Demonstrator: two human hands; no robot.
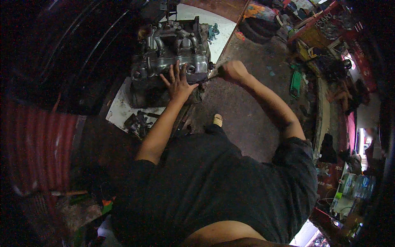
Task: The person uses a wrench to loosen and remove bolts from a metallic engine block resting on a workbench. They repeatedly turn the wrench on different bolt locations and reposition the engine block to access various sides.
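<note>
A silvery metal engine assembly (168, 41) with curved pipes sits on a grimy white board (226, 29). My left hand (177, 86) rests palm down on its near face, fingers spread. Just past the assembly's right end, my right hand (233, 72) is closed around what looks like a thin dark tool (214, 77), which slants down-left from the fist beside a protruding shaft (212, 66); the tool's tip is too dark to make out.
Loose metal parts (138, 122) lie on the board's near end. My foot (218, 120) is on the brown floor (259, 107). Red corrugated sheet (41, 148) stands at left. Along the right are a green object (294, 82), clutter and plastic bottles (362, 185).
</note>
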